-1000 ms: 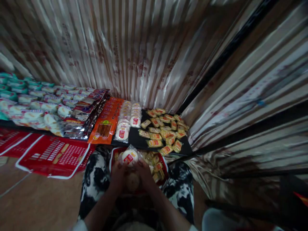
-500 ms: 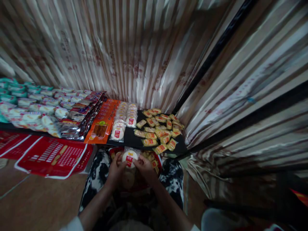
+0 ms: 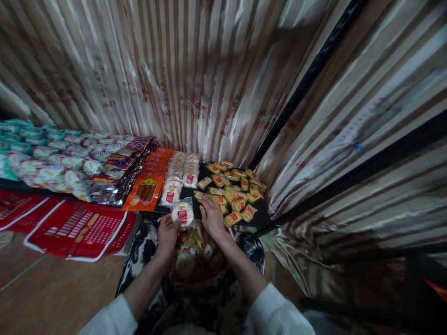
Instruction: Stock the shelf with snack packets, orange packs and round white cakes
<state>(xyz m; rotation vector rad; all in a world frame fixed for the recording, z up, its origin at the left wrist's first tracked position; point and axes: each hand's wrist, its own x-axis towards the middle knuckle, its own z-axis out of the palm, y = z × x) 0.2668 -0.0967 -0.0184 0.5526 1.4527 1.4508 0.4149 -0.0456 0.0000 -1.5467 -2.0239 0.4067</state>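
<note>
My left hand [image 3: 168, 234] is closed on the edge of a round white cracker packet [image 3: 183, 214] with a red label, held at the front edge of the black shelf [image 3: 190, 197]. To its right, my right hand [image 3: 212, 217] reaches over the shelf with its fingers stretched out, by the near left yellow packets [image 3: 233, 196]; I cannot tell whether it touches them. Behind the held packet stand two rows of similar white cracker packets [image 3: 190, 178]. Below my hands, between my knees, an opened bag [image 3: 200, 249] contains yellow and round packets.
Left of the white rows lies an orange snack bag [image 3: 148, 182], then a stack of dark shiny bags [image 3: 120, 174] and many white and teal packets [image 3: 57, 160]. Red printed sheets [image 3: 82, 228] hang below the shelf. Striped curtain [image 3: 195, 83] and dark poles [image 3: 307, 88] enclose the shelf.
The white cracker packet has moved up to the shelf edge in my left hand. My right hand has let go of it and moved forward to the yellow packets.
</note>
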